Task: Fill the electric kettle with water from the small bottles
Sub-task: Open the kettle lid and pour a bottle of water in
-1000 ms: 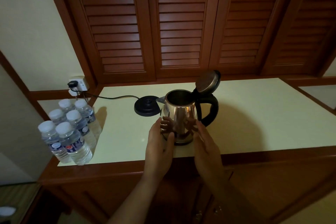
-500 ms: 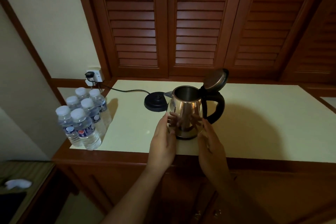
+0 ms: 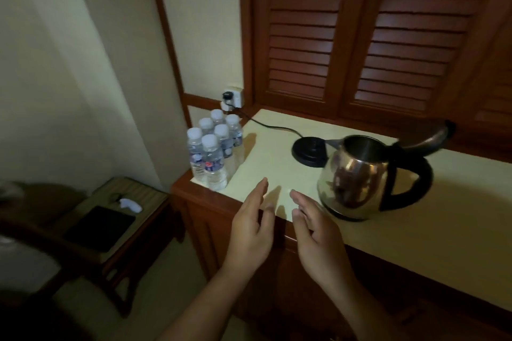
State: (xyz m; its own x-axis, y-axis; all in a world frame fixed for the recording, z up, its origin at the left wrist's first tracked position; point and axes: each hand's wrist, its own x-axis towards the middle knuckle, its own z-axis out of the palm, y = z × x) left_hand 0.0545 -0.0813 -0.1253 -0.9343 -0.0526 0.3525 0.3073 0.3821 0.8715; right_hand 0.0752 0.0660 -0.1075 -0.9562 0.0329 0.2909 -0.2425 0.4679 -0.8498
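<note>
Left grip (image 3: 250, 230) and right grip (image 3: 318, 235) are held open, empty, over the tabletop (image 3: 277, 163) front edge; kettle (image 3: 357, 174) stands beside, lid up; 6 bottles (image 3: 213, 158) at the left corner are capped, none poured.

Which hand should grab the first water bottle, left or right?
Left. The left hand hovers open and empty on the side nearer the bottles; the right hand, also open, hovers beside the kettle, farther from them.

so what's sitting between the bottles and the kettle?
Head view: the black base, close beside the kettle, its cord running to the wall; otherwise bare counter up to the bottles.
</note>
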